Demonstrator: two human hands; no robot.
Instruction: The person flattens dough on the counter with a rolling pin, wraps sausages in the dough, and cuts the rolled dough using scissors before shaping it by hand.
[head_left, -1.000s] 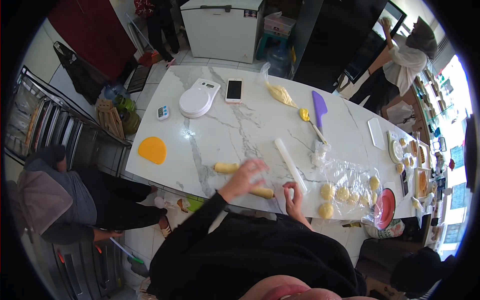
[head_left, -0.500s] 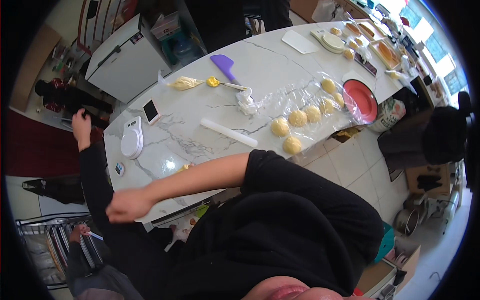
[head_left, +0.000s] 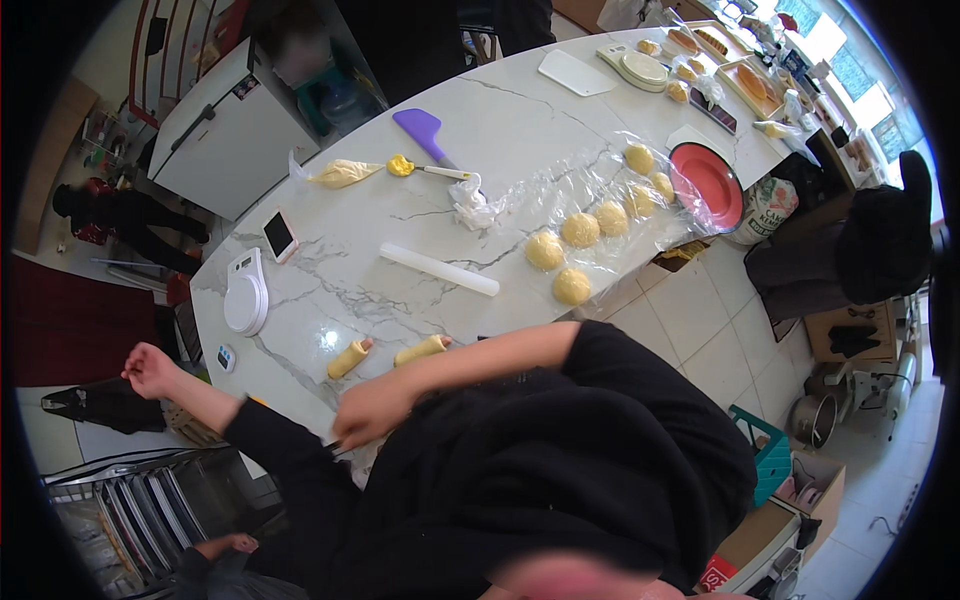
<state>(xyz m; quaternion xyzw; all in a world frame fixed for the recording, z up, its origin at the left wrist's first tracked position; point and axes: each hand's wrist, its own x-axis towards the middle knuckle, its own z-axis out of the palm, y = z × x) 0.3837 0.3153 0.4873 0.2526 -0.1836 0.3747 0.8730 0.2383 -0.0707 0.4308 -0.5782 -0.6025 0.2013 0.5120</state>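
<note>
Out past the table's left end, my left hand (head_left: 150, 370) is raised with its fingers curled in, nothing visible in them. A black sleeve (head_left: 285, 440) covers my left arm, its cuff partway down the forearm. Bent across my body, my right hand (head_left: 372, 408) is closed at this sleeve near the elbow; its fingertips are partly hidden. Just beyond my right forearm lie two dough-wrapped sausage rolls, one (head_left: 348, 360) in full view and another (head_left: 420, 350) partly behind the arm. A white rolling pin (head_left: 440, 270) rests farther in on the marble table (head_left: 340, 230).
Dough balls (head_left: 545, 251) sit under clear plastic beside a red plate (head_left: 707, 187). Farther left are a white scale (head_left: 246, 300), phone (head_left: 280, 236), piping bag (head_left: 345, 173), spoon with yellow filling (head_left: 400, 166) and purple spatula (head_left: 420, 130). Other people stand around the table.
My right hand has drawn back right toward my left elbow, and the left cuff now sits higher on the forearm. My left hand has lowered. Both sausage rolls now show more.
</note>
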